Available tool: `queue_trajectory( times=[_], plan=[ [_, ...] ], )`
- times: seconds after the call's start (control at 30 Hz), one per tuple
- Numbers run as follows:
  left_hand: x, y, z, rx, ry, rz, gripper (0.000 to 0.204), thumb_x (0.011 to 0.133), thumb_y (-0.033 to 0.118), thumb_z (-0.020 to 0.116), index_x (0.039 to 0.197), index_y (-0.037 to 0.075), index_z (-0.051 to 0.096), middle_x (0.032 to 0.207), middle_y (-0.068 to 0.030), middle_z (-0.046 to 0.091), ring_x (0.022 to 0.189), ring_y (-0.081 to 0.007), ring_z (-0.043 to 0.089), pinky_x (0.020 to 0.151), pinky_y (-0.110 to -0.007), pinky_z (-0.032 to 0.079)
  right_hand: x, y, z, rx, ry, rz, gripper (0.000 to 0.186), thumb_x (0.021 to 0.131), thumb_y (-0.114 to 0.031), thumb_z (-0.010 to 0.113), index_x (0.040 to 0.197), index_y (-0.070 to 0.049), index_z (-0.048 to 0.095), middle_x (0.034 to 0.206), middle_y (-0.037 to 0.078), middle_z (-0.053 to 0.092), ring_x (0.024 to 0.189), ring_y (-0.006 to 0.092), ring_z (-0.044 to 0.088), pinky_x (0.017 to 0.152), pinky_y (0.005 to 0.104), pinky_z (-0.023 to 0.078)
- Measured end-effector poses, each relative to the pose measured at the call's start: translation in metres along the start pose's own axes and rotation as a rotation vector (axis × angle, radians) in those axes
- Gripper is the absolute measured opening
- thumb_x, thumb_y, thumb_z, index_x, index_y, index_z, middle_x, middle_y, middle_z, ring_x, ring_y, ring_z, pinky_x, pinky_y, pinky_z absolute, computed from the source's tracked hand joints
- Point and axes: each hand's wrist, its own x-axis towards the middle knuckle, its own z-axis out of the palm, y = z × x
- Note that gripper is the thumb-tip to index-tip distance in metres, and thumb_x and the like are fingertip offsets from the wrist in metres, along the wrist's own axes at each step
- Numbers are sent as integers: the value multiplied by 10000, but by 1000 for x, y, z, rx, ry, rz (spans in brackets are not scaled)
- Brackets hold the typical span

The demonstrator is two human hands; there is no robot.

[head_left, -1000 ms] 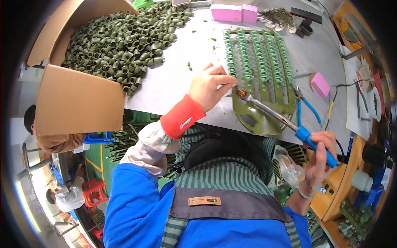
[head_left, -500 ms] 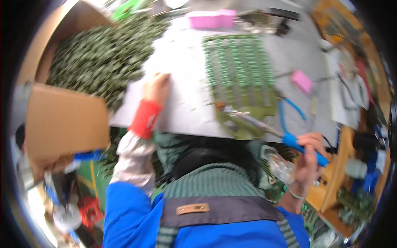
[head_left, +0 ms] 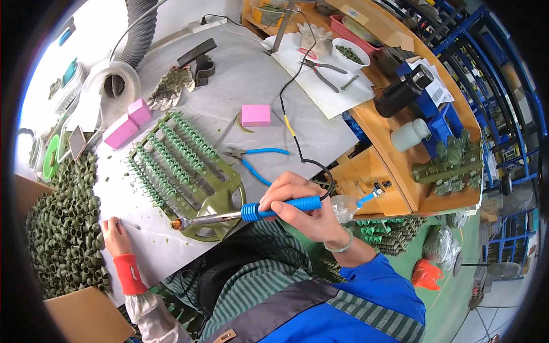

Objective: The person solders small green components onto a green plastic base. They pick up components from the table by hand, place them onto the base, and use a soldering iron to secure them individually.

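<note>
My right hand [head_left: 303,208] is wrapped round the blue handle of a soldering iron [head_left: 289,207], whose black cord runs up and away. The iron's metal shaft points left, and its browned tip [head_left: 180,224] is over the near end of an olive-green plastic rack [head_left: 220,200] with rows of small light-green rings. My left hand [head_left: 116,237], with a red cuff, rests on the white table left of the rack. Its fingers are curled; what they hold, if anything, is too small to make out. Beside it lies a heap of olive-green hollow plastic pieces [head_left: 66,223].
Blue-handled cutters [head_left: 257,160] and a pink block [head_left: 255,115] lie beyond the rack; more pink blocks [head_left: 127,123] stand at its far left. Past them are a stained glove [head_left: 171,88] and a duct hose [head_left: 139,34]. A black flask [head_left: 403,90] is on the right-hand wooden bench.
The view has swung to the right, bringing the bench and shelves into sight. My right hand keeps hold of the soldering iron; my left hand stays low on the table.
</note>
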Motion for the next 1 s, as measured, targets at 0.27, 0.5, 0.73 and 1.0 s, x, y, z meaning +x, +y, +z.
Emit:
queue_trajectory(
  times=[0.27,0.5,0.73,1.0],
  plan=[
    [-19,0,-46,-544,13,-286,146,841,46,641,977,16,687,864,-78,691,775,-132,637,728,-257,505,14,-3,22,-41,9,41,95,834,-34,589,882,-1,663,885,90,606,801,157,587,673,276,495],
    [-30,102,-80,-953,-270,-242,137,847,32,659,978,11,694,944,-61,700,873,-98,634,784,-227,501,22,7,23,-18,68,9,172,839,-85,511,816,45,620,895,134,550,795,182,545,604,287,488],
    [-38,132,-74,-647,-49,76,201,756,7,719,931,106,728,780,-21,552,767,-161,528,707,-269,446,34,17,24,23,0,27,183,851,-96,502,817,53,602,892,127,534,807,189,541,598,298,476],
    [-33,139,-61,-522,-40,181,189,718,40,737,885,130,731,708,-6,536,699,-168,510,686,-286,410,39,34,30,114,-33,59,146,839,-66,521,824,49,610,891,124,536,782,187,538,598,307,474]
  ],
)
